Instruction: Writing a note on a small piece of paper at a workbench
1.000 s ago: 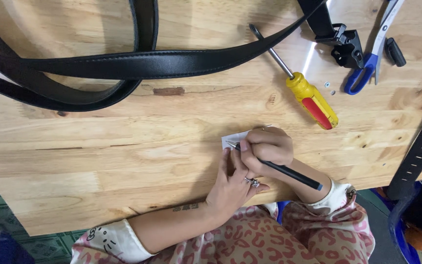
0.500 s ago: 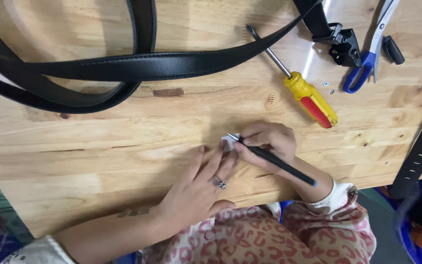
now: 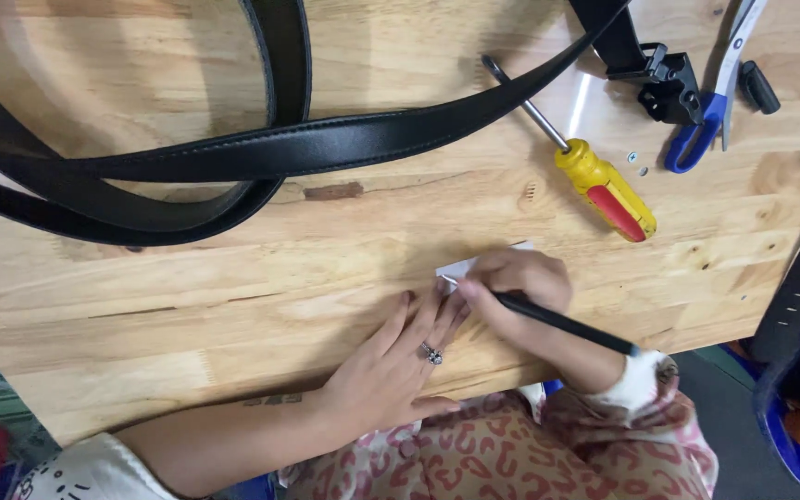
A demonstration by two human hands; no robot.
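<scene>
Wooden workbench seen from above, with a small white slip of paper lying near its front edge. The right hand has its fingers closed around a black pen, the tip set on the slip just ahead of the fingertips. The left hand lies flat, fingers extended and not gripping, their tips pressing the near edge of the slip; a ring shows on one finger. Most of the paper is hidden under the two hands, so any marks on it cannot be made out.

Well beyond the fingers lie a coiled black leather belt, a yellow-and-red screwdriver, a black belt buckle, blue-handled scissors and two tiny screws.

Likely faults: the slip is small and pinned only by fingertips, so a firm pen stroke could drag or rotate it, probably smearing or skewing the mark. The pressing fingertips sit almost touching the pen tip, which may run onto them. The slip is close to the bench edge and could slide off if released.
</scene>
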